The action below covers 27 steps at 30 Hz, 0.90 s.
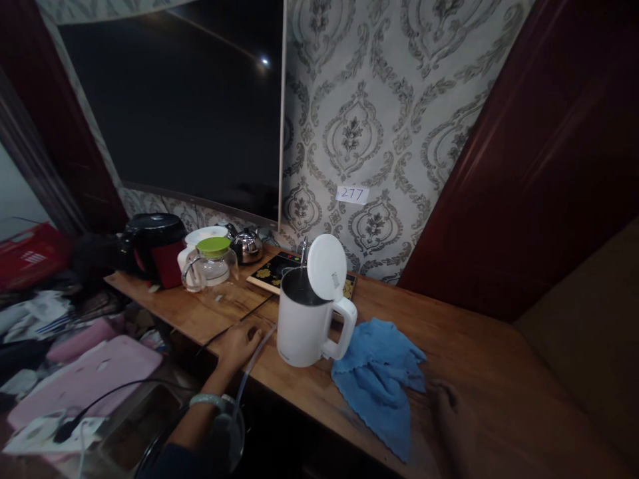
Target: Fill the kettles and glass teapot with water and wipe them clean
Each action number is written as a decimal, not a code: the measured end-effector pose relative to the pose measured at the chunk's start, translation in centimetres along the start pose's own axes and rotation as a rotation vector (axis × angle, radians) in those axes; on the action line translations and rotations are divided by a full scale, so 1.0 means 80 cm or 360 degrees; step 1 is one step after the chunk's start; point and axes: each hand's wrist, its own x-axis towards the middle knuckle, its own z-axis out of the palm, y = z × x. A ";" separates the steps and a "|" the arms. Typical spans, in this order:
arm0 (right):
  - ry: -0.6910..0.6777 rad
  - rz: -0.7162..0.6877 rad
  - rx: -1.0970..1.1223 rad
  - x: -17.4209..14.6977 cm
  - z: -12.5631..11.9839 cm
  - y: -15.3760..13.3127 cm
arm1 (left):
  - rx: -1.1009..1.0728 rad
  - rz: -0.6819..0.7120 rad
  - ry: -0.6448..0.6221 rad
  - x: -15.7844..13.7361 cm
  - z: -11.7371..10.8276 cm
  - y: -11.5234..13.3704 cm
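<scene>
A white electric kettle (302, 326) stands upright on the wooden table, its lid (327, 267) raised and its handle to the right. A thin metal spout (304, 251) rises behind its open mouth. My left hand (239, 343) rests on the table's front edge left of the kettle, fingers loosely bent and apart, holding nothing visible. Close by it runs a clear tube (254, 362). To the kettle's right lies a crumpled blue cloth (382, 372). My right hand (446, 407) rests on the table just beyond the cloth's right edge; it is dark and blurred, its fingers hard to make out.
Behind the kettle sits a black, flower-patterned tea stove (269, 274). Further left stand a glass pot with a green lid (213, 248), a small shiny kettle (248, 246) and a black-and-red appliance (154, 249). A television (180, 106) hangs above. Clutter and a power strip (52, 432) lie lower left.
</scene>
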 end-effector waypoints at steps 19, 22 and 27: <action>0.0060 -0.0026 -0.0004 -0.003 0.000 -0.002 | -0.0014 0.0016 -0.0013 0.000 0.004 -0.004; 0.0049 -0.0038 0.0014 -0.003 -0.001 -0.002 | -0.0030 0.0018 -0.0005 0.000 0.004 -0.003; 0.0012 -0.0008 0.0010 -0.005 -0.002 -0.004 | -0.0006 0.0000 -0.0021 0.001 0.001 -0.001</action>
